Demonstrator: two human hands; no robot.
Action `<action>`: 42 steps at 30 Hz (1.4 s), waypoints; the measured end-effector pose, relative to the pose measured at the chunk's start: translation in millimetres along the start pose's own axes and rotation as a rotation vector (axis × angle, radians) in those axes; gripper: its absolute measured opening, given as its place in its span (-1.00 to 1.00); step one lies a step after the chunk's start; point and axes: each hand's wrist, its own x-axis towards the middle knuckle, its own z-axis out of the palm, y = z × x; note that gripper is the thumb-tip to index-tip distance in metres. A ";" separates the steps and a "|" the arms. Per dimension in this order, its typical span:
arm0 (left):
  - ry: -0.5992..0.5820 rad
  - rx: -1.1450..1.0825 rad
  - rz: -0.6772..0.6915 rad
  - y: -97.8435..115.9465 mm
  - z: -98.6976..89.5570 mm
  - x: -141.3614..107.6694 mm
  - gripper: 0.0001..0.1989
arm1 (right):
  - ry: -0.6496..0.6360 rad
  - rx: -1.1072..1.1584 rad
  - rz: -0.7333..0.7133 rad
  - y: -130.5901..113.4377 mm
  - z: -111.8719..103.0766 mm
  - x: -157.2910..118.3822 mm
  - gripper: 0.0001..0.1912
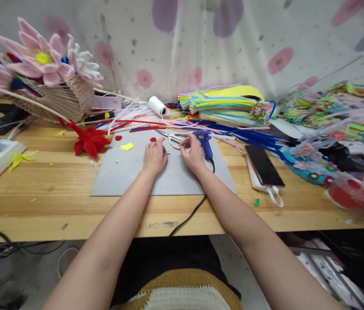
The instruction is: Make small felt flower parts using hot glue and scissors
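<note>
So both hands are over the grey mat (120, 181), which lies on the worktop (72, 193) a bit back from its front edge. The left hand (155, 157) is palm down with its fingers bent, and I honestly can't tell if there's anything under them. The right hand (192, 154) has its thumb and fingers curled in toward each other, but whether it's pinching something small, no idea, too tiny to make out. The scissors (170, 137) lie near the mat's back edge with their loops right by the right hand's fingers; can't say if they touch. One red disc (153, 139) sits just beyond the left hand, another is nearer the mat's back left corner, and a yellow scrap (127, 147) lies between that corner and the left hand. The blue glue gun (205, 145) is just beside the right hand, toward the mat's right edge, its black cord running over the worktop's front edge. There's a red fuzzy flower (90, 140) by the mat's back left corner, and a phone (265, 165) on a white power bank (255, 175) off to the right.
</note>
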 end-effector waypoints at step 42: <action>-0.081 -0.078 -0.003 -16.6 -25.0 -15.2 -0.54 | -0.279 0.032 0.189 -3.6 -7.7 -0.8 -0.43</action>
